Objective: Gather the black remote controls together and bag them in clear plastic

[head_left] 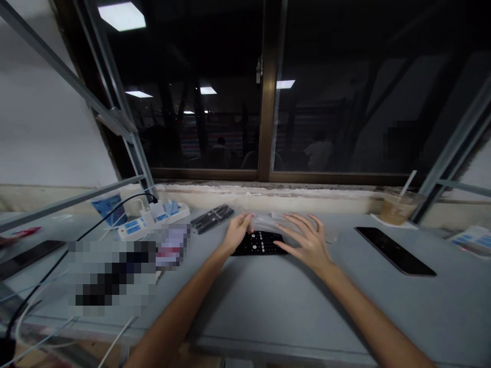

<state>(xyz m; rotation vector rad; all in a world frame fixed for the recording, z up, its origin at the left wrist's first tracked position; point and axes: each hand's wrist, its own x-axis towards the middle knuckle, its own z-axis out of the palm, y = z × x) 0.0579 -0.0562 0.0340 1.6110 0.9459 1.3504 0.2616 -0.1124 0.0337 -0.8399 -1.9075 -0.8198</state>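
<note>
Black remote controls (261, 244) with pale buttons lie side by side on the grey table, between my two hands. Just behind them is a clear plastic bag (264, 223), thin and crumpled. My left hand (238, 232) is closed in a pinch at the bag's left end, its wrist beside the remotes. With fingers spread, my right hand (307, 240) hovers at the right side of the bag and remotes, its thumb close to the remotes' right end. Whether the right fingertips touch the plastic is unclear. Farther left lies a black bundle in clear wrapping (212, 219).
A power strip (134, 229) with plugs and cables stands at the left, near a blue packet (109, 209). On the right are a black phone (395, 250) and a cup with a straw (398, 207). Metal frame bars (452, 143) flank the window.
</note>
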